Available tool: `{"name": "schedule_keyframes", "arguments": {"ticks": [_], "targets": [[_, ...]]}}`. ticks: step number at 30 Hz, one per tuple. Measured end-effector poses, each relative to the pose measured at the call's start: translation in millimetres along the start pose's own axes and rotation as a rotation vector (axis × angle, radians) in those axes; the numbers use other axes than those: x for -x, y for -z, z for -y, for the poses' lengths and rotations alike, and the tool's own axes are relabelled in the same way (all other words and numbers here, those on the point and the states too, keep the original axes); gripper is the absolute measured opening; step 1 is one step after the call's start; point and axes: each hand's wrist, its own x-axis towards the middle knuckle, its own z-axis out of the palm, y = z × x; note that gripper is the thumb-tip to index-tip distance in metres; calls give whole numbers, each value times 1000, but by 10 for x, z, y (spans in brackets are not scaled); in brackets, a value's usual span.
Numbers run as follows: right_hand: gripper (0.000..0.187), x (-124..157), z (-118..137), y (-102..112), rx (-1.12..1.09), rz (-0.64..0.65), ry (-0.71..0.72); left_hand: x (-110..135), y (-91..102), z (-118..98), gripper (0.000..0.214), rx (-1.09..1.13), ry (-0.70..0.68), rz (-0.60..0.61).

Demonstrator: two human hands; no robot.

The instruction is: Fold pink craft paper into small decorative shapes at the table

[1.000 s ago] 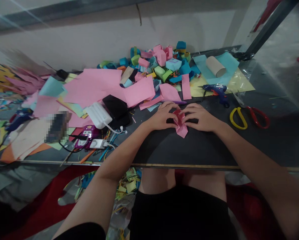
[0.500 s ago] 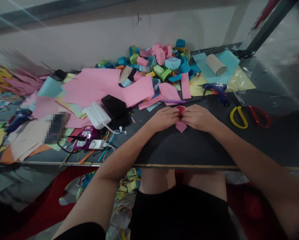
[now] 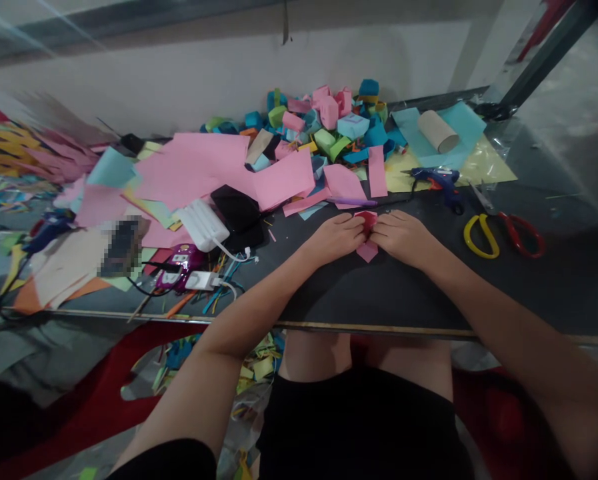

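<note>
Between my two hands is a small folded piece of pink paper [image 3: 367,251], darker red-pink at its upper part, resting at the dark tabletop. My left hand [image 3: 339,237] has its fingers closed on the paper's left side. From the right, my right hand [image 3: 397,238] pinches the opposite side. Fingertips of both hands nearly meet over the paper and hide its middle. Just beyond them lies a purple pen [image 3: 351,201] beside cut pink paper pieces [image 3: 346,183].
Scissors with yellow and red handles [image 3: 503,235] and a blue glue gun [image 3: 437,180] lie right. A cardboard tube [image 3: 437,131] rests on blue paper. Folded paper pieces [image 3: 329,113] are heaped along the wall. A white power bank [image 3: 203,225] and a purple power strip [image 3: 180,263] lie left.
The view has shifted slightly, so the tabletop things appear a little further right. Both hands stay on the pink paper, with more of its red-pink upper part showing between the fingers.
</note>
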Motion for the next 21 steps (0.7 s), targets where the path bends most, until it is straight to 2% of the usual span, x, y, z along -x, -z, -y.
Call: {"name": "schedule_keyframes", "arguments": {"ticks": [5, 9, 16, 21], "targets": [[39, 32, 35, -30, -47, -5, -32, 3, 19, -45, 33, 22, -19, -13], [32, 118, 167, 0, -109, 49, -113, 41, 40, -198, 36, 27, 11, 24], [28, 275, 472, 89, -1, 152, -207, 165, 197, -643, 40, -91, 151, 142], [35, 273, 546, 118, -23, 182, -267, 140, 203, -852, 38, -48, 355, 231]]}}
